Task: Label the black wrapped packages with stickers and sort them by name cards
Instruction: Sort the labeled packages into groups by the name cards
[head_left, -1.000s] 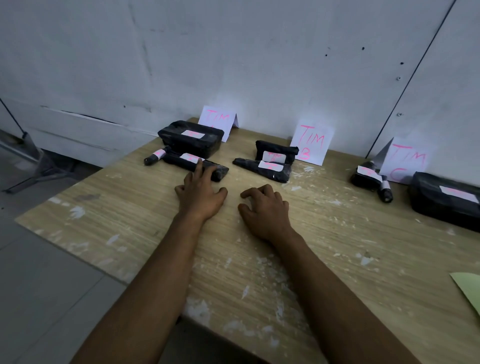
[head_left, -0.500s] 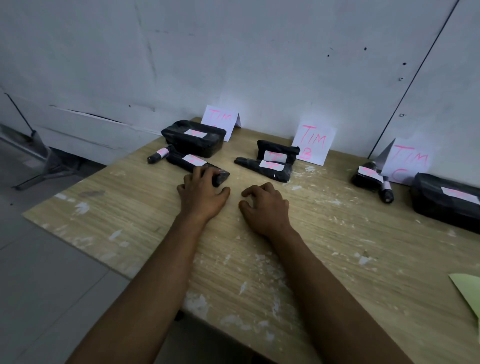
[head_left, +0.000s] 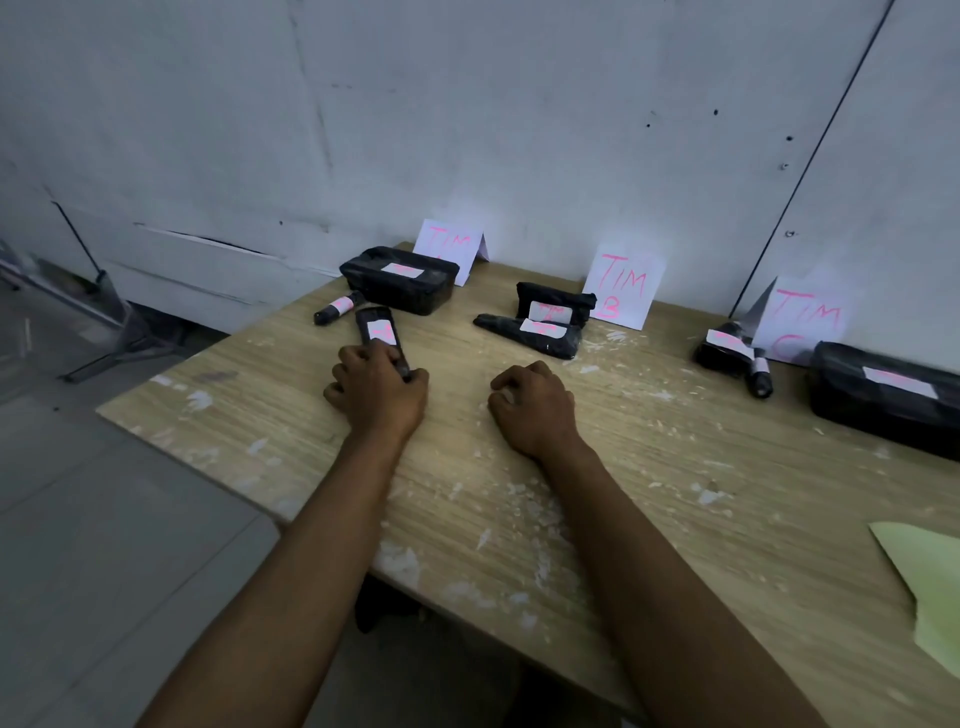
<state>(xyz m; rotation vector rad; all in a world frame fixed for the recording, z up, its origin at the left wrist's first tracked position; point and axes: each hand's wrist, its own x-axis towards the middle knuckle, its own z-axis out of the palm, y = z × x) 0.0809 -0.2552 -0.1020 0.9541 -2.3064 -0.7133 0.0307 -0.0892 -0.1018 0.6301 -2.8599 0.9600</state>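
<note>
My left hand grips the near end of a long flat black package that bears a white sticker with pink writing. That package points away from me, toward a large black box and a small black tube by the left name card. My right hand rests on the wooden table with fingers curled, holding nothing. Two labelled packages lie before the middle card. Near the right card sit a small package, a tube and a big box.
A pale green sheet lies at the table's right front edge. A grey wall stands right behind the cards. The table's left edge drops to a grey floor, where a metal frame leans by the wall. White flecks mark the tabletop.
My left hand has closed around the long package and turned it from lying crosswise to pointing away from me. My right hand has stayed in place.
</note>
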